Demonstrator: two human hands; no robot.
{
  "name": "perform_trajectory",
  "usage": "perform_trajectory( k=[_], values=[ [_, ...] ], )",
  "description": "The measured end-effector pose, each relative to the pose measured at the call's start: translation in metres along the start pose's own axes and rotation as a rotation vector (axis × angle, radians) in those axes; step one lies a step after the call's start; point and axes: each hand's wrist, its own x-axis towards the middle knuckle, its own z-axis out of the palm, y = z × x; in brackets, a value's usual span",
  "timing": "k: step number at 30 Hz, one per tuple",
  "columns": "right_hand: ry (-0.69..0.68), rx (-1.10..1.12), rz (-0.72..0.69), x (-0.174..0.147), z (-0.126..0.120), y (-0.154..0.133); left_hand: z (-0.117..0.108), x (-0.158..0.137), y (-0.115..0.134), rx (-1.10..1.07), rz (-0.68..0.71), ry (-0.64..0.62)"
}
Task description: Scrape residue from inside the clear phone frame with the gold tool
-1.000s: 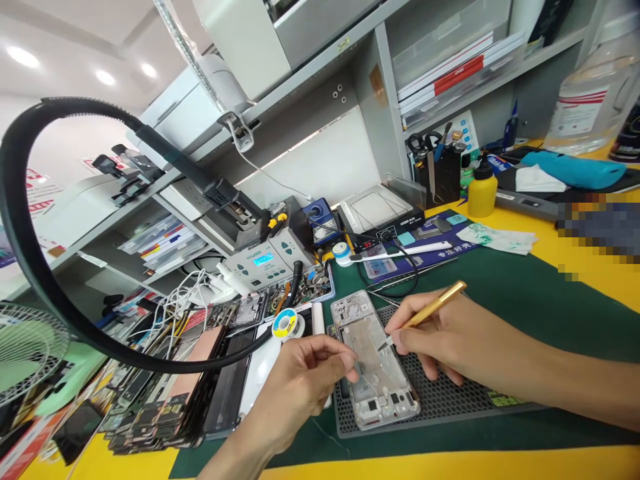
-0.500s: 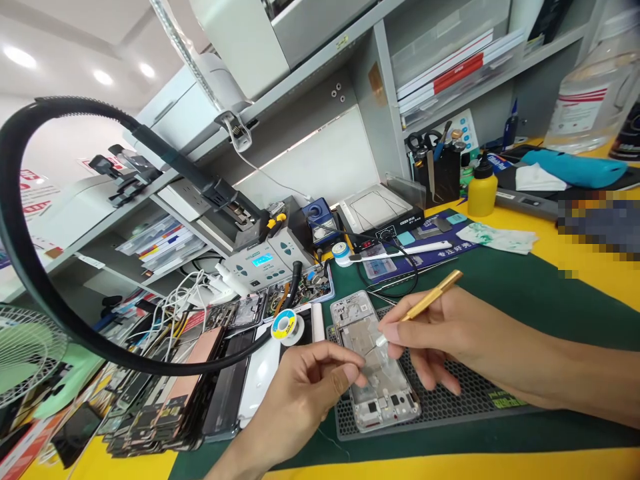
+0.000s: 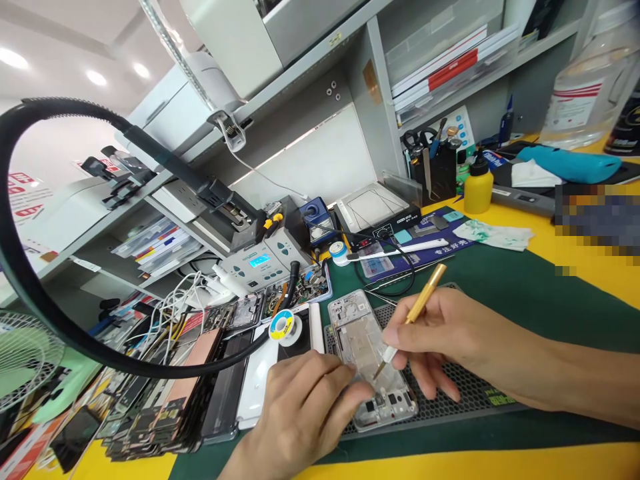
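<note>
A silver-grey phone frame [image 3: 367,347], with a bare inner face, lies on a dark honeycomb-patterned mat [image 3: 450,380]. My right hand [image 3: 430,333] pinches a slim knife-like tool with a gold handle [image 3: 426,292] and a pale collar. Its pointed tip touches or hovers just over the lower middle of the frame. My left hand [image 3: 310,400] is curled at the frame's lower left edge, thumb reaching across it. The fingertips are partly hidden, and the hand appears to grip the frame there.
A solder spool [image 3: 285,328] sits left of the frame, near stacked phone parts [image 3: 170,393]. Behind are a soldering station [image 3: 270,263], a parts tray [image 3: 300,293] and a white brush [image 3: 410,248]. A black hose [image 3: 125,363] loops across the left. A yellow bottle [image 3: 479,187] stands at right.
My left hand has opened its thumb-and-finger pinch and rolled over, knuckles up, at the frame's edge. The gold-handled tool is steeper, its tip lower on the frame.
</note>
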Motion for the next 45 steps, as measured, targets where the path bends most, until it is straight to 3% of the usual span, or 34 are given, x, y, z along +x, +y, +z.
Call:
perform_trajectory(
  k=[4,8,30,45],
  values=[
    [-0.042,-0.038,-0.007,-0.0005,-0.0021,0.0034,0.0011,0.0017,-0.0032,0.079,0.130,0.025],
    [-0.062,-0.091,0.018,-0.0021,-0.0031,0.0048,0.0001,0.0029,-0.0044,0.118,0.158,0.029],
    [0.030,-0.167,-0.051,-0.0029,0.0014,0.0049,-0.0001,-0.0016,-0.0061,0.120,0.150,0.002],
    [-0.006,-0.204,-0.024,-0.0071,0.0031,0.0019,0.0014,-0.0012,-0.0068,0.152,0.151,-0.003]
  ],
)
